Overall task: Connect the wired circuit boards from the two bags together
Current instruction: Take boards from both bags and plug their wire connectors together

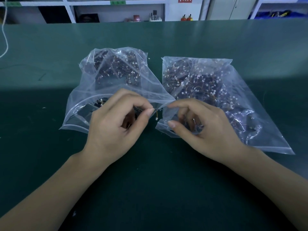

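Note:
Two clear plastic bags lie side by side on the green table, each full of small dark circuit boards with thin wires and white connectors. My left hand (116, 120) sits at the mouth of the left bag (106, 90) and pinches a thin wire between thumb and forefinger; its white connector (156, 118) dangles between my hands. My right hand (200, 127) is at the mouth of the right bag (225, 97), with its fingers curled around a small dark board that is partly hidden. The two hands are close together but apart.
The green table (150, 180) stretches wide around the bags. A white cable (5, 40) hangs at the far left. White shelving (116, 12) with small items stands beyond the table's far edge.

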`<state>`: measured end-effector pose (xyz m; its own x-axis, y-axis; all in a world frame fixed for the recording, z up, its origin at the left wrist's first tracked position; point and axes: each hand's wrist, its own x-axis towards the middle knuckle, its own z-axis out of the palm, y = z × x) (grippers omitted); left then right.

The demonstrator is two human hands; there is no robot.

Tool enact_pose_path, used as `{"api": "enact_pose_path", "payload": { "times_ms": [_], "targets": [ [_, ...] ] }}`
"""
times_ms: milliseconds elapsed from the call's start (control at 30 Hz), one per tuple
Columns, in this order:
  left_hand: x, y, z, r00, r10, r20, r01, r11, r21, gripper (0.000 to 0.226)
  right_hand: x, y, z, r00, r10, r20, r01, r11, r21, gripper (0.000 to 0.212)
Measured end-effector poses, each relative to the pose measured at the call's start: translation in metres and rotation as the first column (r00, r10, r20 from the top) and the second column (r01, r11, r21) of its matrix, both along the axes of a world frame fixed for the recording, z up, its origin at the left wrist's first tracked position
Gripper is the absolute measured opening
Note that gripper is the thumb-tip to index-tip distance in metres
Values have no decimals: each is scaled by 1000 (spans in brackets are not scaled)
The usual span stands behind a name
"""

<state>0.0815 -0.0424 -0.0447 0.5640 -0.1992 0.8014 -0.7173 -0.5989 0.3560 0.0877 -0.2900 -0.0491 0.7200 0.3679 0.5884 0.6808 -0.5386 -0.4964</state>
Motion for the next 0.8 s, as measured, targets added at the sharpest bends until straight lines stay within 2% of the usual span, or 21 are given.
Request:
{"api": "enact_pose_path", "payload": {
  "times_ms": [67,200,433,533,800],
  "targets": [
    [-3,-5,-2,998,-60,-26,59,998,-13,7,1,0,0,1000,6,31,-6,1000,13,28],
    [-7,-12,-5,990,-123,-70,118,991,-67,5,4,1,-1,994,44,103,-48,998,35,7],
    [-5,-8,-4,987,-67,-149,69,998,6,12,3,1,-1,996,37,80,-40,998,39,7],
    [-4,-7,-3,989,-63,-136,72,996,60,17,2,2,-2,998,50,49,-51,999,14,8],
    [-5,-10,-2,992,-60,-115,69,995,77,16,0,4,-2,997,73,28,-73,997,-33,10]
  ]
}}
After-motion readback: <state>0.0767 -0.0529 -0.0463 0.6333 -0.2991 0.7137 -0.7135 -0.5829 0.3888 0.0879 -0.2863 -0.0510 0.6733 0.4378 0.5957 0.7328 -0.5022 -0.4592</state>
